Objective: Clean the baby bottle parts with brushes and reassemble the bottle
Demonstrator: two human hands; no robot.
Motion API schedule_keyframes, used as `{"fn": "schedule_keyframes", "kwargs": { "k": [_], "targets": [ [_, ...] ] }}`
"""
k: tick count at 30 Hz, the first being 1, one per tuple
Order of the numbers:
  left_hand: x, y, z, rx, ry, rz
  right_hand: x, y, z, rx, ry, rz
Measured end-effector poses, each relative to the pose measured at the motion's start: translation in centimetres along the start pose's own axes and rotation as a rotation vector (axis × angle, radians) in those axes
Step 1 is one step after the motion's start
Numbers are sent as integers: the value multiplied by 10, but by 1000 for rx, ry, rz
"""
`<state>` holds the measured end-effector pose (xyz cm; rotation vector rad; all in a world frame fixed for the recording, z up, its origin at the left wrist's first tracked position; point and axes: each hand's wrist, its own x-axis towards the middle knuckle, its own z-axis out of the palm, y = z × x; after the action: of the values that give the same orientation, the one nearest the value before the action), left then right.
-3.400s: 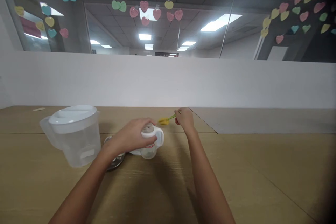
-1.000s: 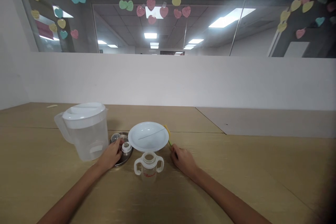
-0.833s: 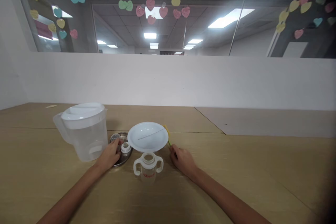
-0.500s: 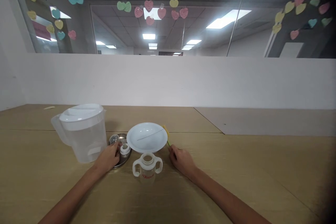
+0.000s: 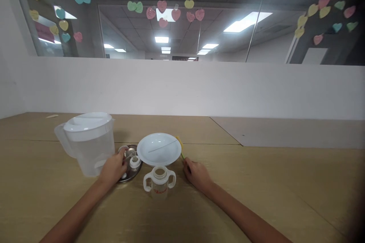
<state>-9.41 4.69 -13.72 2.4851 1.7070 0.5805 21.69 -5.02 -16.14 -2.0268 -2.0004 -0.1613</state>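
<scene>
My left hand [image 5: 112, 168] is over the round metal tray [image 5: 132, 177], its fingers pinched at a clear domed cap [image 5: 123, 148]. A white bottle collar [image 5: 135, 161] stands on that tray, with a small white piece [image 5: 123, 175] partly hidden beside my hand. On the right, my right hand [image 5: 196, 173] is closed around the green handle of a yellow-ended brush [image 5: 179, 140] resting by the plate. Between my hands stands an uncapped clear baby bottle [image 5: 159, 184] with two white handles and red print. Behind it is a white plate [image 5: 158, 146] with a thin straw-like stick [image 5: 162, 146] across it.
A large translucent lidded pitcher [image 5: 92, 148] stands left of the tray, close to my left hand. A flat tan piece [image 5: 52, 116] lies at the back left of the table. The white wall [image 5: 185, 87] rises behind the table, under a window with heart-shaped notes.
My left hand has shifted slightly left and up, and the clear domed cap at its fingers has tipped. A small white piece now shows below that hand. My right hand stays by the plate.
</scene>
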Motion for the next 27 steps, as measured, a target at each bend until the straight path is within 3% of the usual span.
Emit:
{"fn": "schedule_keyframes", "kwargs": {
  "k": [11, 15, 18, 22, 27],
  "targets": [
    [-3, 6, -19, 66, 188, -5, -1, -1, -2, -34, -19, 0],
    [-6, 11, -28, -139, 369, 70, 0, -1, -1, -41, -17, 4],
    [-7, 20, -31, -370, 425, 110, 0, -2, -1, -46, -13, 6],
    [-9, 35, -28, -616, 449, 146, 1, -2, 1, -54, -10, 13],
    [-12, 48, -13, -839, 364, 189, 0, -1, 1, -56, -8, 2]
  ]
}}
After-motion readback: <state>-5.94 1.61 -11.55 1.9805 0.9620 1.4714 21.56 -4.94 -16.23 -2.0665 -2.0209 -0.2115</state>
